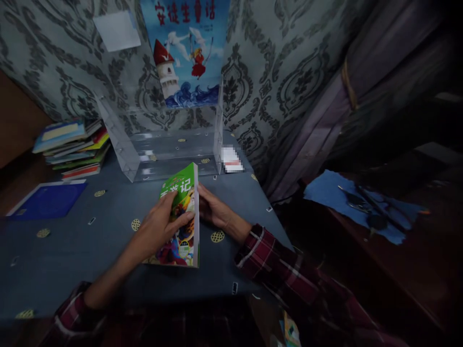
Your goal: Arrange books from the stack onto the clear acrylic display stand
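Green book (pixel 186 200): I had it tilted over the patterned tablecloth (pixel 119 255), between my hands. My left hand (pixel 159 219) grasped it, thumb across the cover. My right hand (pixel 215 207) was against its right edge, fingers partly hidden; I could not tell how firmly they closed. Beyond both hands: one clear stand (pixel 125 152), in the way of the wall. Far left of my left hand: book stack (pixel 72 147); nearer, blue booklet (pixel 56 200). Beyond my right hand: white card (pixel 232 161). Well right of it: blue cloth (pixel 329 193).
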`<state>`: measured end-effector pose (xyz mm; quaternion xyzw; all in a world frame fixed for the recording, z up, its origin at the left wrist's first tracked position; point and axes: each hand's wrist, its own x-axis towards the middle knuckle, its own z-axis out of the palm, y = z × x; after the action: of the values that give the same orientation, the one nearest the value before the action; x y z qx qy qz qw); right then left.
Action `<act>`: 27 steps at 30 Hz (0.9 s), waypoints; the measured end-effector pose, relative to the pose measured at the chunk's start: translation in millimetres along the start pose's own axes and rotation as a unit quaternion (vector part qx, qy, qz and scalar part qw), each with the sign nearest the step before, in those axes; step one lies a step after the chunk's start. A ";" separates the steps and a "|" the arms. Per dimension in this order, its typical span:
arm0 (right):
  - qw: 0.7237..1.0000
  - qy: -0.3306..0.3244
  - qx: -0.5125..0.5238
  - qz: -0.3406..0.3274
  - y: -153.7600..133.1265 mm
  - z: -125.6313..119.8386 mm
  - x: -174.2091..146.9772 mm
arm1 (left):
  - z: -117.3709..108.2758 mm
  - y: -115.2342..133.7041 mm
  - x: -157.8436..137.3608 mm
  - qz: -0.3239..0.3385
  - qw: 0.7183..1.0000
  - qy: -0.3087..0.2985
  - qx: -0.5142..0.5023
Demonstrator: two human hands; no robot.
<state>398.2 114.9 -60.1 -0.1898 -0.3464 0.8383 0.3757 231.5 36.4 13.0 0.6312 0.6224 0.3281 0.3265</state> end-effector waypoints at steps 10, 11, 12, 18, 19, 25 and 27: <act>0.996 -0.039 -0.071 -0.048 13.5 17.5 -10.2 | -13.5 -1.4 -4.7 -0.004 0.998 -0.021 -0.062; 0.995 -0.041 -0.076 -0.053 14.1 18.9 -11.3 | -13.6 -2.1 -5.6 0.003 0.998 -0.019 -0.063; 0.994 -0.042 -0.079 -0.056 14.3 20.5 -12.5 | -14.0 -2.5 -6.4 0.008 0.998 -0.019 -0.063; 0.992 -0.057 -0.104 -0.053 11.7 28.3 -16.7 | -22.8 5.9 -8.3 -0.004 0.999 -0.050 -0.005; 0.991 -0.062 -0.104 -0.055 11.9 28.5 -16.3 | -25.3 9.0 -8.5 0.001 0.998 -0.068 0.002; 0.986 -0.066 -0.131 -0.074 17.3 25.2 -14.4 | -43.4 28.3 -13.0 0.025 0.984 -0.152 -0.091; 0.987 -0.050 -0.132 -0.074 18.9 24.0 -14.6 | -49.5 31.1 -15.6 -0.005 0.984 -0.141 -0.109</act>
<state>384.3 84.2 -56.4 -0.1695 -0.4857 0.7636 0.3903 208.4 20.6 66.6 0.6284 0.5342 0.3000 0.4793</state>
